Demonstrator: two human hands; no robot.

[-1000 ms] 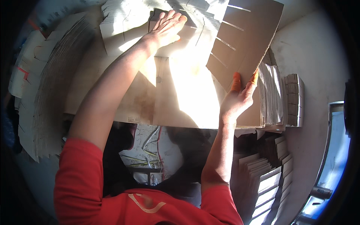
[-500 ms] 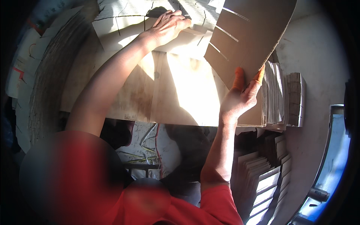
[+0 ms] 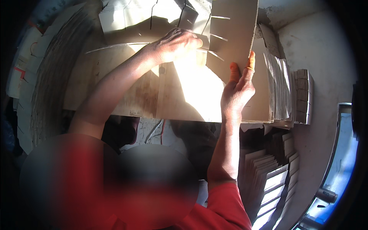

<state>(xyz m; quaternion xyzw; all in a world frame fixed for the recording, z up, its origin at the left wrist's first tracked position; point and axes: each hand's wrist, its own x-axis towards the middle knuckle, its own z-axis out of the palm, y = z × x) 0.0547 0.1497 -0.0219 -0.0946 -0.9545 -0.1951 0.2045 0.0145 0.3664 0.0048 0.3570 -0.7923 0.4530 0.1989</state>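
Gripping the lower edge of a slotted cardboard sheet (image 3: 232,36), the right hand (image 3: 237,90) pinches it, fingers nearly straight. The left hand (image 3: 176,44) lies curled, probably pressing its slots (glare hides contact). Long axis runs up-frame over the table (image 3: 184,99), steeper than a second ago.

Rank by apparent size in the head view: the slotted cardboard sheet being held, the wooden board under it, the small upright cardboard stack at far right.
1. Wooden board
2. Slotted cardboard sheet, though it is nearer the camera and cut off by the picture's top edge, so this rank is unsure
3. Small cardboard stack
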